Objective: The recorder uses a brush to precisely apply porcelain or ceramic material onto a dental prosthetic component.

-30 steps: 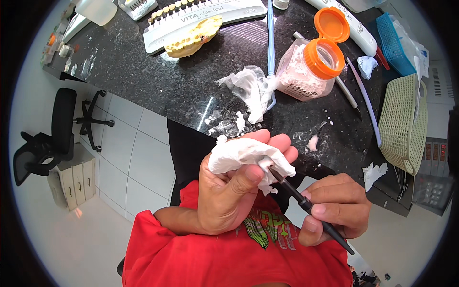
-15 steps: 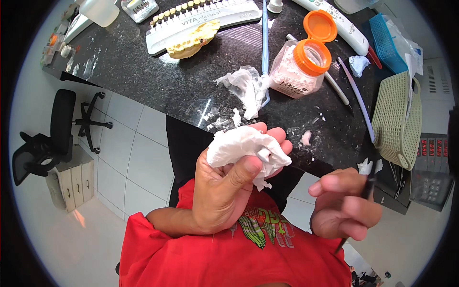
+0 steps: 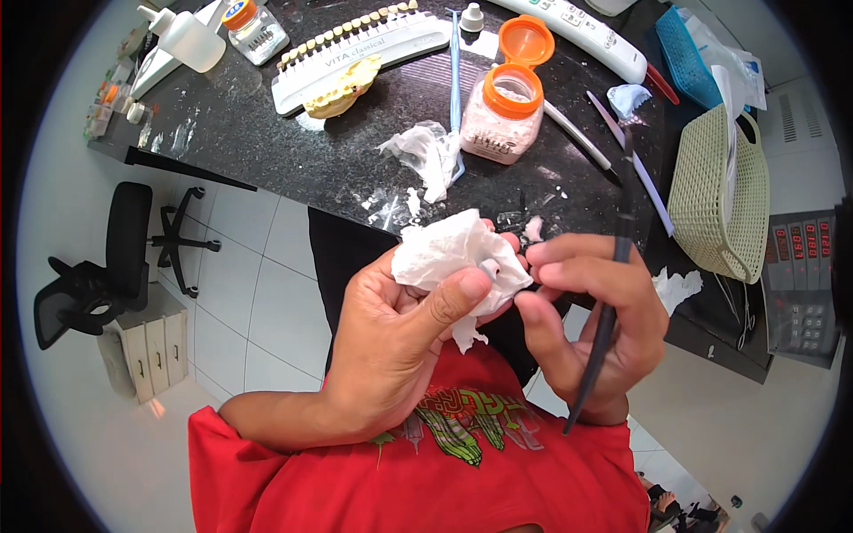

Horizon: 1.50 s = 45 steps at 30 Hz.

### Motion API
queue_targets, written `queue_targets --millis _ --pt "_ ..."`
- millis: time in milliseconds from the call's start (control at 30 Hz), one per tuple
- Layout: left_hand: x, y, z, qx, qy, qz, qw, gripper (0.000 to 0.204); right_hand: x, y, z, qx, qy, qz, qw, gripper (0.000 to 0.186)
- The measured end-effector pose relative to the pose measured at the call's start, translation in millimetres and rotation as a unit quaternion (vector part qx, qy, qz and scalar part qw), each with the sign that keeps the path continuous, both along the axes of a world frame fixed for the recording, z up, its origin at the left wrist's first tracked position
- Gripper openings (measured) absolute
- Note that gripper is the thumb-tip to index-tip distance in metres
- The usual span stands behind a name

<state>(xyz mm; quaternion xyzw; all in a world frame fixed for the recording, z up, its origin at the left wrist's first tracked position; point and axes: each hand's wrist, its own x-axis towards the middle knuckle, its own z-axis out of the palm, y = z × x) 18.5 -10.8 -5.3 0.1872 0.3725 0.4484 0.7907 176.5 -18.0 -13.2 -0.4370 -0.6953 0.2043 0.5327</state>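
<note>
My left hand (image 3: pixel 391 329) is closed round a crumpled white tissue (image 3: pixel 440 253). Under its thumb tip, a small whitish tooth-like piece (image 3: pixel 490 268) with a dark spot peeks out of the tissue. My right hand (image 3: pixel 604 320) holds a slender black stick-like tool (image 3: pixel 602 342) between its fingers, one end slanting down toward my shirt; the upper end is blurred, so its kind is unclear. The right thumb and index fingertips are close to the tissue's right edge; whether they touch it I cannot tell.
On the dark counter (image 3: pixel 293 160) are a tooth shade guide (image 3: pixel 364 58), a yellowish dental cast (image 3: pixel 346 89), a jar of pink powder (image 3: pixel 502 115) with its orange lid up, crumpled film (image 3: pixel 426 155) and slim tools. A woven basket (image 3: pixel 720 195) stands at right.
My right hand has come left and up to the tissue, bringing the black tool along. The left hand still grips the tissue, now tilted a little differently. The whole view has shifted slightly.
</note>
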Motion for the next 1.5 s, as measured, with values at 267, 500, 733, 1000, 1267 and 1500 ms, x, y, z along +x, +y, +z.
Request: queue_targets --millis 267,500,733,1000,1267,1500 --pt "6.4 8.1 19.1 -0.002 0.013 -0.044 0.999 0.046 9.3 4.9 -0.4 0.032 -0.039 -0.027 0.998 0.03" --pt "7.9 10.6 11.3 -0.025 -0.009 -0.077 0.997 0.05 5.2 11.0 -1.4 -0.004 -0.044 -0.032 0.998 0.039" --pt "9.8 12.9 12.8 -0.058 -0.024 -0.071 0.996 0.052 6.1 10.6 -5.4 -0.013 0.001 -0.051 0.999 0.037" --pt "7.8 12.7 12.0 -0.07 -0.041 -0.087 0.993 0.052 6.0 7.7 -7.1 -0.038 -0.009 -0.036 0.999 0.042" --pt "7.8 11.7 10.3 -0.064 -0.052 -0.082 0.993 0.05 2.2 8.5 -9.2 -0.022 0.067 -0.089 0.994 0.033" --pt "9.3 12.2 12.3 -0.09 -0.093 -0.055 0.99 0.038 2.6 10.2 -11.3 -0.006 0.078 -0.092 0.993 0.032"
